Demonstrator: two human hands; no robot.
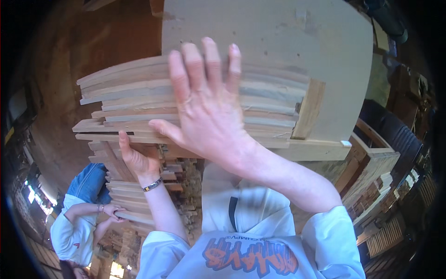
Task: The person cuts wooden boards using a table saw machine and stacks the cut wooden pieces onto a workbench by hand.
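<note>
My right hand [204, 107] lies palm down and open across a row of long pale wooden slats [265, 86], its fingers reaching toward the far edge. My left hand [139, 158] is at the front slat [93, 137] on the near left, thumb up along its edge and other fingers partly hidden underneath. The slats rest on a large grey board [302, 42], their left ends uneven. A short upright wood piece [309, 107] lies across their right ends, above a pale front rail [316, 149].
A co-worker [76, 223] at lower left has hands on other slats [130, 195]. Stacked wood offcuts [181, 186] stand below the work surface. At right are a wooden frame [371, 153], dark stacked seats [399, 135] and more timber. A dark pipe [390, 23] is at top right.
</note>
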